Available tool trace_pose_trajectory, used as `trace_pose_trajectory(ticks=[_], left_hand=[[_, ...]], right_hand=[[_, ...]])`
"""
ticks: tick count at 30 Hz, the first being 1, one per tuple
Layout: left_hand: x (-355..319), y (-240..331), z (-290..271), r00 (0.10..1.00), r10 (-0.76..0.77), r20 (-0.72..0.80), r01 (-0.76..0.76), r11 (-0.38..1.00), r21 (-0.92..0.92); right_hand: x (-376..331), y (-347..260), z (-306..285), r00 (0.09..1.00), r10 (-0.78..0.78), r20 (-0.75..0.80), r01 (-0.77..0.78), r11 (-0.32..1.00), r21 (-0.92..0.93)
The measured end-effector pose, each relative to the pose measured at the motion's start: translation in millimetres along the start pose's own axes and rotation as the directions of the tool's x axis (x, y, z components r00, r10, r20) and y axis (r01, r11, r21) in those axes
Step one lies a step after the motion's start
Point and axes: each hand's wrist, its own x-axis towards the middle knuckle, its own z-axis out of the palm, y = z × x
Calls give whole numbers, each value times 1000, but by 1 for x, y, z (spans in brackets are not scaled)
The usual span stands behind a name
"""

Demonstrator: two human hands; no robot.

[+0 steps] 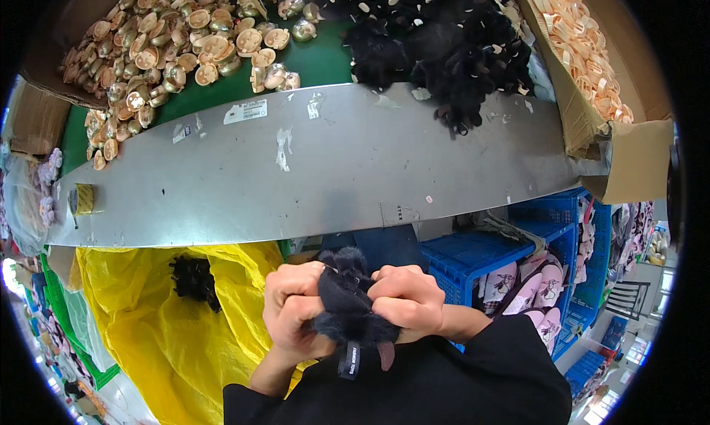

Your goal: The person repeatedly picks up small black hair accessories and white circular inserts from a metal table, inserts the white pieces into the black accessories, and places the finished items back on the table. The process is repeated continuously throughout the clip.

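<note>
Close to my body, below the front edge of the metal table (333,181), I hold a small black plush piece (346,295) between both hands. My left hand (292,307) is closed on its left side, fingers curled in. On the opposite side my right hand (408,295) grips it with bent fingers. Fluffy fur shows at its top and bottom. A black fabric label (349,361) and a brownish tab (386,355) hang from the lower end. My fingers hide its sides. Similar black plush pieces (444,51) lie heaped at the table's far right.
Gold and cream plastic shells (214,48) are piled at the far left. A cardboard box (584,122) at right holds peach-coloured bands (573,48). Left of me hangs a yellow bag (133,336) with black plush (196,281) inside. Blue crates (473,258) with pink pieces (547,286) stand right.
</note>
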Motion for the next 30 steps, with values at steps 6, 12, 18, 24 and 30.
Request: trace_pose_trajectory(ticks=[6,12,18,24,30], left_hand=[[-4,5,22,959,28,-282,3,994,110],[3,-3,20,977,73,-199,13,917,400],[-3,-2,16,990,-88,-114,100,990,99],[5,2,15,929,-362,-70,356,930,-90],[5,3,16,893,-446,-59,421,875,-238]], right_hand=[[1,-2,20,972,5,-235,-21,997,-68],[10,-1,14,985,147,-90,-158,979,-129],[2,22,3,801,542,-255,-483,836,260],[10,13,0,741,666,-78,-615,722,318],[9,11,-6,772,632,71,-618,718,321]])
